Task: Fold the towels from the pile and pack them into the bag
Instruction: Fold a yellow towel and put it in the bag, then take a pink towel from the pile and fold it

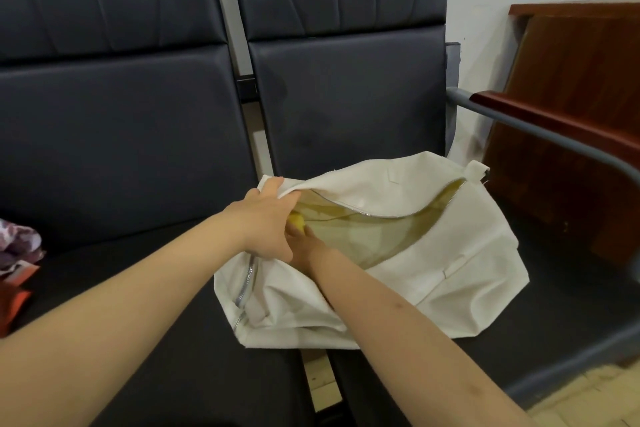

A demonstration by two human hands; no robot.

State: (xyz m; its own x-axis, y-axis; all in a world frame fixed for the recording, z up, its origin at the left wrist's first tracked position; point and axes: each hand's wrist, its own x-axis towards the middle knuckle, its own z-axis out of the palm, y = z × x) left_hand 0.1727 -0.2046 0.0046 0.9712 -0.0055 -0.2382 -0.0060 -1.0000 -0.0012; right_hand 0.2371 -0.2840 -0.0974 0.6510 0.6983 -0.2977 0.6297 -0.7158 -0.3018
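Note:
A cream canvas bag (450, 263) with a zip lies on the right dark seat, its mouth open and a yellowish lining showing. My left hand (268, 218) grips the bag's upper left rim and holds the flap up. My right hand (304, 246) reaches into the opening just below the left hand, its fingers mostly hidden. A small bit of yellow towel (297, 222) shows at its fingertips inside the bag. A patterned pink and white towel pile (17, 246) lies at the far left edge.
Two dark padded seats (121, 149) stand side by side with a narrow gap (317, 381) between them. A grey metal armrest (554, 139) and a brown wooden board (571, 97) are at the right. An orange object (14, 298) lies under the towel pile.

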